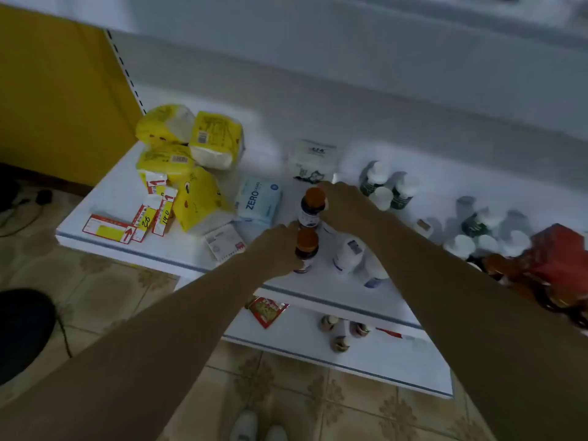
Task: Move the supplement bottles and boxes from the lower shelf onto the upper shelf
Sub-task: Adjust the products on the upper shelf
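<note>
Two dark bottles with orange caps stand on the upper shelf (121,198). My left hand (273,249) is wrapped around the nearer orange-capped bottle (307,246) at the shelf's front. My right hand (345,208) grips the farther orange-capped bottle (313,206) from its right side. Two white bottles (348,254) lie just right of them. On the lower shelf (397,361) three small brown bottles (340,332) stand beside a red packet (267,310).
Yellow tissue packs (191,148) and red-and-yellow price tags (143,218) fill the upper shelf's left end. A blue ZERO pack (259,202) and a white box (313,160) sit behind the bottles. Green-and-white bottles (388,189) and red boxes (556,259) crowd the right. Tiled floor lies below.
</note>
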